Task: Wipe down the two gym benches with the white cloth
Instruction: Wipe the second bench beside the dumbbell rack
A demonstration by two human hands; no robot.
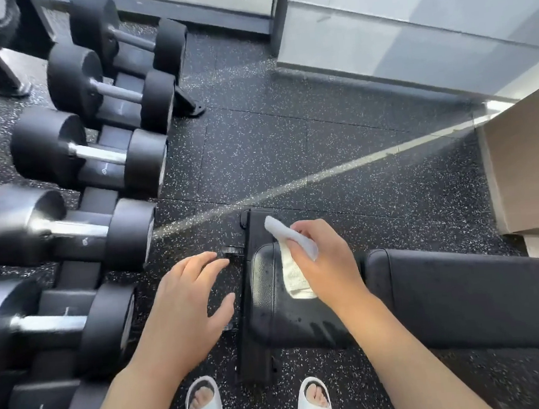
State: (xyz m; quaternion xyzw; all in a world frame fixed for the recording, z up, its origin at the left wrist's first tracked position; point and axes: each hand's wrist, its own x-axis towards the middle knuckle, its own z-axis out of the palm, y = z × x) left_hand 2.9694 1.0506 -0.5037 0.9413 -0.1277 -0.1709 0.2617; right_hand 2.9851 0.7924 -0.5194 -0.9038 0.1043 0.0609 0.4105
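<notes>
A black padded gym bench runs from the centre to the right edge, with a short seat pad (277,314) nearest me and a long back pad (465,295) beyond it. My right hand (327,264) grips the white cloth (294,261) and holds it over the far side of the seat pad, which looks wet with small drops. Part of the cloth hangs down onto the pad. My left hand (189,306) hovers with fingers spread over the floor just left of the bench, holding nothing. Only one bench is in view.
A rack of several black dumbbells (78,227) lines the left side, close to my left hand. A beige box (525,162) stands at the right. The speckled black rubber floor (290,157) stretches to a glass wall (409,29) at the back. My feet in white slides (204,405) stand below the bench.
</notes>
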